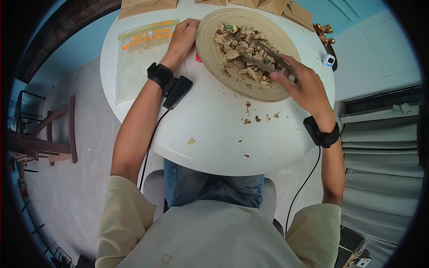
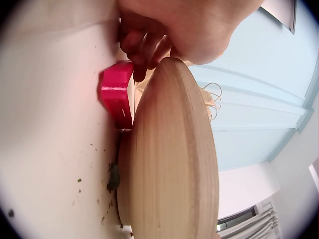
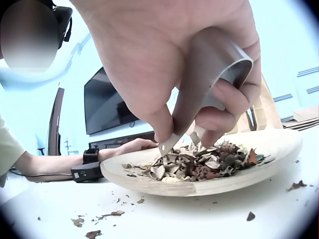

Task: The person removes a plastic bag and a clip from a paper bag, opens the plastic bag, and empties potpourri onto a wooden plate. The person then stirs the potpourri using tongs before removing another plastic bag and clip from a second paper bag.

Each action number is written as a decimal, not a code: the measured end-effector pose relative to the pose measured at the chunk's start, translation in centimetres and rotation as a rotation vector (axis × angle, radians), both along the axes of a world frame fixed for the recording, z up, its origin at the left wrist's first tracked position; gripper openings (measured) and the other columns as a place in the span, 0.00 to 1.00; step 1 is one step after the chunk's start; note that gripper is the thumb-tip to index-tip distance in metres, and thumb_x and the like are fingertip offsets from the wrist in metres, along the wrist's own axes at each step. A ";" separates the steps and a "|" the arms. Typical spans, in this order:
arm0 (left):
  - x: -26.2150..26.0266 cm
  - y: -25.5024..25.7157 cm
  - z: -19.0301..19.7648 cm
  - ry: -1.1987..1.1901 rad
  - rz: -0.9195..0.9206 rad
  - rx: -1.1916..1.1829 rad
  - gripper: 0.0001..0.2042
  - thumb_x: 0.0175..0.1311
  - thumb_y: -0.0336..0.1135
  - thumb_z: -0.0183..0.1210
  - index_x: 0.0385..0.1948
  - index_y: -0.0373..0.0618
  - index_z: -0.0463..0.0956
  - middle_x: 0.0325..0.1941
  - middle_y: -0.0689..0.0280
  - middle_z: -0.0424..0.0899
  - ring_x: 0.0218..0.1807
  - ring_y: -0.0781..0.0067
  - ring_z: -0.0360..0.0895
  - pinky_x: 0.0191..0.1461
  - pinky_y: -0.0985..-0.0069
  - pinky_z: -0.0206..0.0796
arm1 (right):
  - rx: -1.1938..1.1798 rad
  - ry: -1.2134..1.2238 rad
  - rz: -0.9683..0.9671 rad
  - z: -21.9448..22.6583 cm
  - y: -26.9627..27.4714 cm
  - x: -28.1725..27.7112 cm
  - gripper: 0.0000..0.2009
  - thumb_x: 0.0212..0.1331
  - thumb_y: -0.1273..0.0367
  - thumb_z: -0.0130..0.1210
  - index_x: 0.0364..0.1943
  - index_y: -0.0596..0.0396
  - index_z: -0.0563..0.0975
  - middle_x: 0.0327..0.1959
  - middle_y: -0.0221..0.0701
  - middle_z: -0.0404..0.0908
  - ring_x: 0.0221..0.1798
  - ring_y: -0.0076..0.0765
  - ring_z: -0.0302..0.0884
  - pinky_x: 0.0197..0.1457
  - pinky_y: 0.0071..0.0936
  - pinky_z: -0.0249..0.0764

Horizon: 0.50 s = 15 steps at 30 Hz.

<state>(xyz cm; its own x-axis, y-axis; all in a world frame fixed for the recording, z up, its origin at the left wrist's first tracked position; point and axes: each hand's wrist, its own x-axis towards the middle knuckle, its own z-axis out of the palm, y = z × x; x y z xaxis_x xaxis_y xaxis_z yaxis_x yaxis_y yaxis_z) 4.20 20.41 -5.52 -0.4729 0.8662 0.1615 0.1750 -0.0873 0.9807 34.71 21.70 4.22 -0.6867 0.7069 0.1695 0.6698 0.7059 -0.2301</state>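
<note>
A shallow round wooden bowl (image 1: 210,71) filled with dried leaves and petals (image 1: 243,49) stands on the white table. At its left rim my left hand (image 1: 182,38) holds the edge, with fingers curled beside the rim (image 2: 172,67). My right hand (image 1: 306,85) grips metal tongs (image 3: 204,69) over the bowl's right side. The tongs' tips reach in among the dried pieces, and the bent end of the tongs sits within the palm. Beneath the left side of the bowl shows a glossy red-pink object (image 2: 117,94), partly hidden by the bowl.
Left of the bowl lies a clear zip bag (image 1: 138,67) with orange shapes near its top. Brown paper bags (image 1: 147,6) line the far edge. A small white-and-blue device (image 1: 329,60) stands at right. Loose leaf crumbs (image 1: 258,119) lie in front of the bowl.
</note>
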 end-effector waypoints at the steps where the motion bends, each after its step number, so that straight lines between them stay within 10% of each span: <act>1: 0.0 0.1 -0.1 -0.015 -0.003 0.027 0.18 0.70 0.39 0.43 0.48 0.35 0.77 0.48 0.60 0.81 0.50 0.72 0.75 0.57 0.78 0.63 | -0.011 0.034 -0.031 0.1 0.3 0.4 0.27 0.58 0.51 0.60 0.55 0.56 0.76 0.26 0.36 0.80 0.26 0.39 0.78 0.32 0.33 0.72; 15: -0.4 0.6 -1.3 0.014 0.028 0.021 0.19 0.70 0.42 0.46 0.45 0.34 0.77 0.41 0.61 0.82 0.43 0.74 0.75 0.51 0.79 0.66 | -0.127 0.261 -0.449 -2.2 6.1 7.0 0.34 0.60 0.43 0.54 0.53 0.63 0.74 0.37 0.47 0.82 0.27 0.35 0.81 0.37 0.32 0.74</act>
<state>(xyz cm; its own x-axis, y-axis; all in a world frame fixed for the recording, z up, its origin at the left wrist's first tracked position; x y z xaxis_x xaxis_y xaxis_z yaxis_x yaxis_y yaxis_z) 3.83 21.00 -6.78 -0.4945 0.8491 0.1860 0.1915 -0.1023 0.9762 41.72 27.82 2.02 -0.2583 0.9476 0.1880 0.8088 0.3185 -0.4943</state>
